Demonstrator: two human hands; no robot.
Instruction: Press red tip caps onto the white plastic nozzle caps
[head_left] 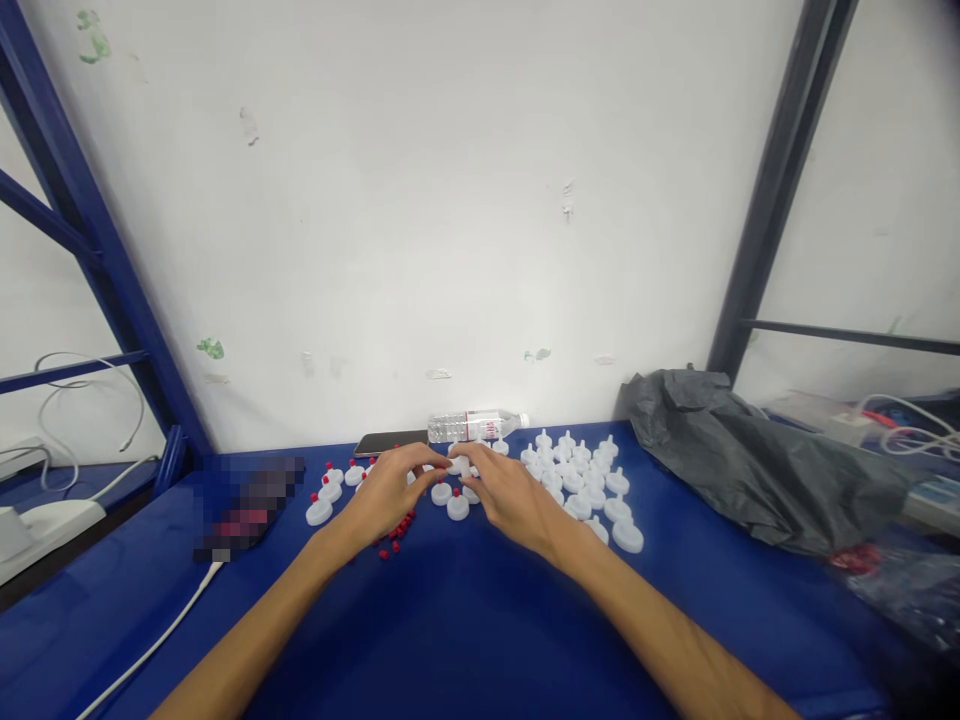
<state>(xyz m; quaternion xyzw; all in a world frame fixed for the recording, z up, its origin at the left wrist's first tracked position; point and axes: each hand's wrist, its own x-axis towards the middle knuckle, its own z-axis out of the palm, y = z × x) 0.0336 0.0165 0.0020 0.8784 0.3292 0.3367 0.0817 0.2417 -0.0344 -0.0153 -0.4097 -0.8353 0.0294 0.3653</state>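
Observation:
My left hand [391, 487] and my right hand [510, 492] meet over the far middle of the blue table [465, 620]. Their fingertips pinch together on one small white cap [459, 464]. Two more white caps [450, 500] lie just below the fingers. Small red plugs [396, 538] are scattered under my left hand. To the left lie white caps with red plugs on top [327, 488]. To the right sits a cluster of several plain white caps [581, 478].
A clear water bottle [475, 426] lies on its side by the wall, beside a dark phone [381, 442]. A crumpled grey plastic bag [757, 465] fills the right side. A white cable [150, 650] runs along the left; blue shelf posts [97, 240] stand at both sides.

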